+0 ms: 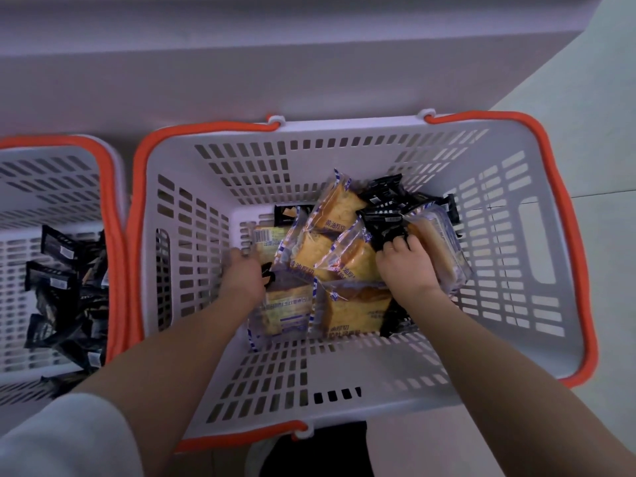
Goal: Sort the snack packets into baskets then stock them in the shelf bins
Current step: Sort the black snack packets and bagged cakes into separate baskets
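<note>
Sorting black packets out of the mixed basket.

At far left, side basket (51, 187) already stocked with black packets (58, 270) only (the sorted pile, by the look of it). In the middle basket (344, 373), left hand (241, 277) by the left wall, curled onto a small black packet (267, 275), apparently for transfer. Yellow bread packets (344, 270) heaped mid-floor. Right hand (406, 266) toward the right wall, clenched on a second black packet (389, 228).
</note>
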{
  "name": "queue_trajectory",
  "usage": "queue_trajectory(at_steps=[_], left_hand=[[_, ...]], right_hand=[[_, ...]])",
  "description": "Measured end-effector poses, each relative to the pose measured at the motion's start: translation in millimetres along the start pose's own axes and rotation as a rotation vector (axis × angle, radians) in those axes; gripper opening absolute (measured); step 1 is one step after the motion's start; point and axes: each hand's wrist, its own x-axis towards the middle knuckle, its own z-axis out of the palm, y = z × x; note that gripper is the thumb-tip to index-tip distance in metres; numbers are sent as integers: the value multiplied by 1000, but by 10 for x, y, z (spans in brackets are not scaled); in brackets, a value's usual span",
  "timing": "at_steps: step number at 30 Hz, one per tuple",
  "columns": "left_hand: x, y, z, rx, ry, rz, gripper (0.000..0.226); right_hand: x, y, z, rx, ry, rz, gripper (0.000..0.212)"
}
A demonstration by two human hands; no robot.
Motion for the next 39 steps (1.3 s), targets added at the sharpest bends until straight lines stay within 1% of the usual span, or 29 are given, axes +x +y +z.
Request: queue_trajectory(at_steps=[2,3,5,7,8,11,12,14,15,17,19,21,24,28,30,31,34,35,37,39], left_hand=[[-18,-56,-2,-145,15,-6,41],[-32,-71,6,-169,16,-13,39],[-82,-78,37,-122,-23,-18,40],[-154,-76,48,-37,-85,-6,41],[-188,-79,34,3,-105,8,42],[-332,-68,-165,60,-88,81,34],[-400,-54,-276,34,-51,107,32],[-580,-35,-530,-110,64,195,32],[-697,-55,-677,-198,129,255,33],[-941,-166,-969,-336,276,374,32],[-1182,-359,-1215,-467,455,437,31],[-1387,-595,-1381,-628,590,412,28],[-1585,-986,-1465,-874,706,299,25],[-1785,-1561,-1377,-1030,819,194,22],[-1863,-1841,-1291,-1076,846,134,21],[-1880,-1956,-1245,-1087,843,103,20],[-1889,-2187,-1126,-1066,842,10,21],[-1876,-2225,-1089,-1047,843,-22,22],[-1832,-2243,-1019,-990,833,-56,21],[-1766,-2242,-929,-931,813,-29,20]], right_hand=[[-33,20,-43,23,51,-14,30],[-46,31,-76,40,88,-12,29],[-67,42,-189,98,152,14,28],[-84,27,-348,218,221,67,30],[-96,9,-444,337,272,118,28],[-166,-80,-817,850,401,269,14],[-188,-110,-933,1016,412,284,9],[-246,-182,-1163,1284,412,289,19],[-276,-219,-1290,1391,420,294,20],[-305,-291,-1553,1561,447,311,17],[-276,-378,-1843,1662,439,302,17],[-222,-524,-2157,1668,403,251,18],[-158,-900,-2578,1583,392,121,21],[-190,-1640,-2883,1371,380,-74,19],[-208,-2031,-2951,1304,358,-171,22],[-201,-2215,-2961,1282,341,-187,23],[-127,-2670,-2898,1185,272,-105,16],[-101,-2780,-2847,1168,238,-76,19],[-64,-2908,-2734,1263,144,-24,31],[-68,-2922,-2655,1347,110,26,32]])
